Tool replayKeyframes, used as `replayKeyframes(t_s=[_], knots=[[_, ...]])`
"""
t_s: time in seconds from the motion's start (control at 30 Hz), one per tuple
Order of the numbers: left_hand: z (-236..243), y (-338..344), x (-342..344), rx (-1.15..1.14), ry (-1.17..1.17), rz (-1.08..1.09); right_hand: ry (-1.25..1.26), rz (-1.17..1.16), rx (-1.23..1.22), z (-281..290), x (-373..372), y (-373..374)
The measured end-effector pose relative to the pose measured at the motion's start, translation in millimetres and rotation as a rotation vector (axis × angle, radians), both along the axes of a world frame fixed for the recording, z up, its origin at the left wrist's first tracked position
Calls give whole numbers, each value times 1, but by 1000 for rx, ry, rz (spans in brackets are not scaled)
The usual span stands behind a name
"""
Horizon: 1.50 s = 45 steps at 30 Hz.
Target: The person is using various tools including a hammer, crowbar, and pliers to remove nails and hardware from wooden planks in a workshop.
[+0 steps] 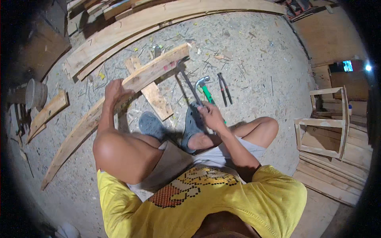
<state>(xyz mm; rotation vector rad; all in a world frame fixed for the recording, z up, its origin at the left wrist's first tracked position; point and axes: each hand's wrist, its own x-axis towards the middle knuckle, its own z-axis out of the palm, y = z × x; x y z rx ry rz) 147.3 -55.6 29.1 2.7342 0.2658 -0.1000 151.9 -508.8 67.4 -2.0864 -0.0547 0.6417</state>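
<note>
My left hand [115,91] is closed round the edge of a long wooden plank [152,72], which slants from the floor at lower left up to the middle. Its raised far end rests across a short board [156,101] on the floor. In my right hand [211,116] is a dark metal bar with a bent head [189,84]. That head meets the plank near its far end, beside a reddish mark; whether it grips a nail is too small to tell. Just right of the bar lie a green-handled claw hammer [207,94] and dark-handled pincers [224,89].
Loose nails and chips litter the concrete floor [258,59]. Long planks [158,18] lie at the back, and short wood pieces [49,113] at left near a white bucket [36,94]. A wooden frame [321,122] and stacked boards [333,178] stand at right.
</note>
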Motion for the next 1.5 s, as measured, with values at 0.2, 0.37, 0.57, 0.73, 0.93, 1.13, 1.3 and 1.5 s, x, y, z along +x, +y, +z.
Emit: replayKeyframes(t_s=[0.2, 0.37, 0.57, 0.73, 0.93, 1.13, 1.3, 1.5], knots=[[-7, 3, -1, 27, 36, 31, 88, -89, 131, 15, -8, 12], [3, 0, -7, 24, 1, 64, 3, -172, 289, -24, -16, 17], [8, 6, -13, 88, 53, 89, -19, -459, 229, -44, -65, 145], [9, 0, 12, -2, 144, 81, -115, -533, 112, -70, -65, 196], [10, 0, -1, 28, 116, 87, -212, -675, -99, -69, -65, 291], [14, -34, 46, 59, -9, -9, -530, -869, 286, -93, 5, 325], [24, -20, -11, 77, 42, 82, 553, -755, 809, -66, -68, 194], [-19, -49, -36, 171, 63, 173, 252, -671, 437, -75, -18, 27]])
